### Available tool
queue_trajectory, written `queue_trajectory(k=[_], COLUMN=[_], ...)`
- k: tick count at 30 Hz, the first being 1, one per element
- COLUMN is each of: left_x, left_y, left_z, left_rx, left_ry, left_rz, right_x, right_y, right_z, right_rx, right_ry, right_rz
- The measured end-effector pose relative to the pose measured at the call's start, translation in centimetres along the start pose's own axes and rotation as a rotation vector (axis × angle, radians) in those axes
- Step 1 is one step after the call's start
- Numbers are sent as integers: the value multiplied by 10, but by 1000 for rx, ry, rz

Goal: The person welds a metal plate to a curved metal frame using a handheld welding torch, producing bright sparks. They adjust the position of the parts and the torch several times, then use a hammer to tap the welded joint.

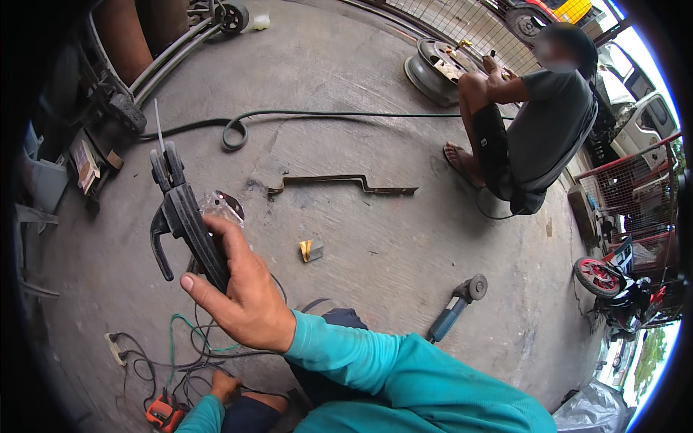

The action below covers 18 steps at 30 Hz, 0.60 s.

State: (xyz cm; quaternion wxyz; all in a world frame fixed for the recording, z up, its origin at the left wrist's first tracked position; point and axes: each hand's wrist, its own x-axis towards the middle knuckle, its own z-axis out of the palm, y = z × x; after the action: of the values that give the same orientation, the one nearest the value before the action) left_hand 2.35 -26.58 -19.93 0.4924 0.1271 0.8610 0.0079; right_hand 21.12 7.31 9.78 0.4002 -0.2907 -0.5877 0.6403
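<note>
My right hand (253, 296) is raised in front, its fingers round the handle of a black welding electrode holder (189, 231) and its thumb apart. A thin pale welding rod (158, 121) points upward from the holder's jaws. Behind the hand, a metal plate with a hole (225, 206) shows in part. Low at the left, my left hand (225, 386) is beside my bent leg, close to tangled cables (191, 368) and an orange device (166, 413); its fingers are too small and partly hidden to read. A bent metal bar (325, 179) lies on the concrete ahead.
An angle grinder (456, 309) lies right of my arm, a small yellow-and-grey block (311, 250) ahead. A dark hose (325, 113) crosses the floor. Another person (548, 115) sits low beside a wheel rim (437, 68). A motorcycle (621, 285) stands far right, a wheeled frame (173, 58) far left.
</note>
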Motion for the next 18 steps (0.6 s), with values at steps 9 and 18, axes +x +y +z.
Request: queue_trajectory(k=[9, 18], left_x=[-21, 15], left_y=[-28, -91], left_z=[-168, -137], left_rx=[606, 980], left_ry=[-793, -518], left_rz=[53, 334], right_x=[-3, -13], right_y=[6, 9], right_z=[-2, -38], right_rx=[-17, -400], right_ry=[5, 77], right_rz=[-46, -60])
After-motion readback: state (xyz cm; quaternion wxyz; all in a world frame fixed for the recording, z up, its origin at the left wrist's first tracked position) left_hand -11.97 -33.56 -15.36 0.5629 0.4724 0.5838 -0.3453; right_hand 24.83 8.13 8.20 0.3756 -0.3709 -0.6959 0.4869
